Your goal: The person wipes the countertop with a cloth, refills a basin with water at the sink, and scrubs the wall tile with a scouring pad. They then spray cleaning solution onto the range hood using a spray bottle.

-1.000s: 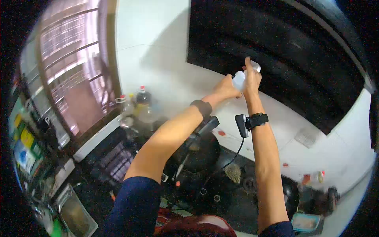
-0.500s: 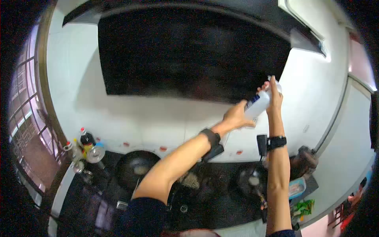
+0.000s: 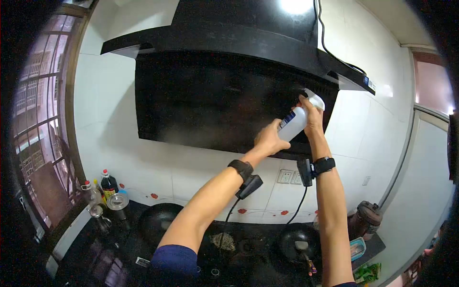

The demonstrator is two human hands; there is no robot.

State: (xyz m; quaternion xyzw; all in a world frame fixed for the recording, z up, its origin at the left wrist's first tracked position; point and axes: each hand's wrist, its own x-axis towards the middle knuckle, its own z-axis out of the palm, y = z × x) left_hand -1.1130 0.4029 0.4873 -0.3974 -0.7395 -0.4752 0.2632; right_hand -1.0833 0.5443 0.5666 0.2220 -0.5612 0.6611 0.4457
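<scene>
Both my hands are on a white spray bottle (image 3: 297,125), tilted with its trigger head at the upper right. My left hand (image 3: 270,139) wraps round the bottle's lower body. Around the neck and trigger closes my right hand (image 3: 312,116); the trigger itself is partly hidden by the fingers. The bottle is in front of the black range hood's (image 3: 210,103) dark panel, with the nozzle pointing up and left. A faint mist seems to hang before the panel. Each wrist carries a black strap with a small box.
Below, a black cooktop holds a wok (image 3: 160,221) at left and a pan with a spatula (image 3: 297,243) at right. Sauce bottles (image 3: 109,183) and a lidded jar (image 3: 117,201) stand by the barred window. A brown lidded container (image 3: 367,217) and a blue-rimmed box (image 3: 357,248) sit at right.
My view has tilted up, bringing more of the hood and its cable into sight. Relative to the hood, both hands and the spray bottle have moved left, in front of the dark panel.
</scene>
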